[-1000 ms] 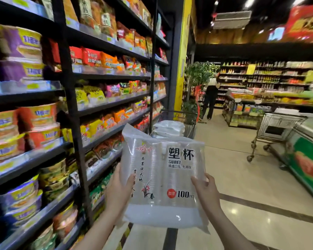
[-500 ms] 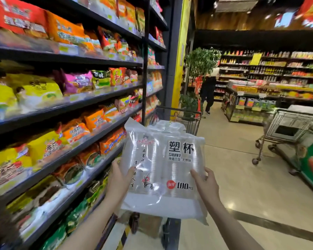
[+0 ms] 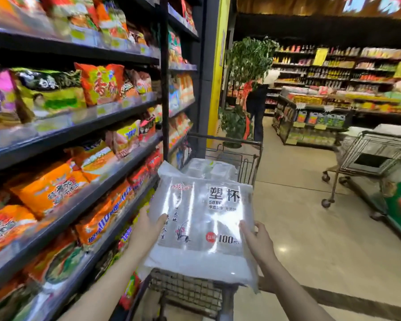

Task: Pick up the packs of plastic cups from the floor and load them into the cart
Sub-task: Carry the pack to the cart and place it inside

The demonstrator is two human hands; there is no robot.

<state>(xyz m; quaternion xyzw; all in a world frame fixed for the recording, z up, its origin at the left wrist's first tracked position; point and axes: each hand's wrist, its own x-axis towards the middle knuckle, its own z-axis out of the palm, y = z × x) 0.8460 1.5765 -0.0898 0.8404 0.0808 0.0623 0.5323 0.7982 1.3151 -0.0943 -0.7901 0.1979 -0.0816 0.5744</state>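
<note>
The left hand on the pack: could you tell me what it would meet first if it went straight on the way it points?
Probably the packs already in the cart; the left hand, gripping the held pack, points up-forward toward them. Depth is uncertain.

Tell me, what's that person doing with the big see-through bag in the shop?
A person is in a shop aisle, holding a pack of plastic cups in both hands. The left hand grips its left edge and the right hand grips its right edge. The pack is held up over the near end of a shopping cart standing beside the snack shelves. More clear packs already lie in the cart, so this one looks about to join them.
</note>
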